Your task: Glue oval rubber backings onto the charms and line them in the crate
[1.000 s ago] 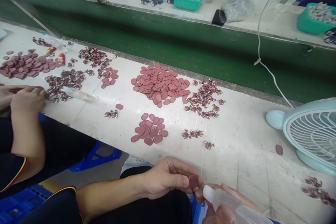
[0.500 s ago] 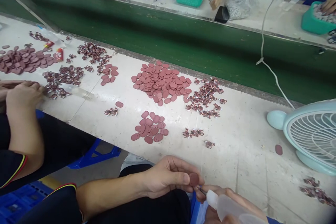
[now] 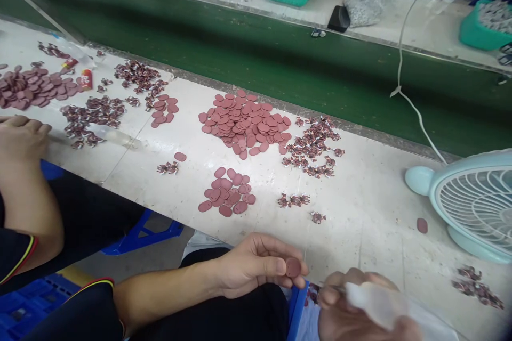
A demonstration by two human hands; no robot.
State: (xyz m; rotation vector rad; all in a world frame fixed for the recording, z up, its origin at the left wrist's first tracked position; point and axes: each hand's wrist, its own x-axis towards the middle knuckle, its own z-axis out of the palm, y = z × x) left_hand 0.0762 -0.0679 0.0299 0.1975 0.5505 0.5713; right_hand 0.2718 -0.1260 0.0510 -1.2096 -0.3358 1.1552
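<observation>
Some maybe done; had big pile [image 3: 248, 122] left beyond disc [image 3: 293, 267], pinched in left hand [image 3: 258, 266]; gripped bottle [image 3: 380, 302] in right hand [image 3: 340, 314].

Can read no word, brand, number or sign anywhere. Can make out pale marks on the red tube [image 3: 86, 79], on the table [image 3: 372, 186] at the far left, just beside a disc pile [image 3: 36, 87], but too small and blurred to read as letters or digits. Can see only patches of colour on the red-yellow item [image 3: 69, 63] just beyond, likewise too small to read. Can pick out no lettering on the blurred bottle [image 3: 384, 305] in the right hand [image 3: 348, 306], nor on the fan [image 3: 476, 197].
</observation>
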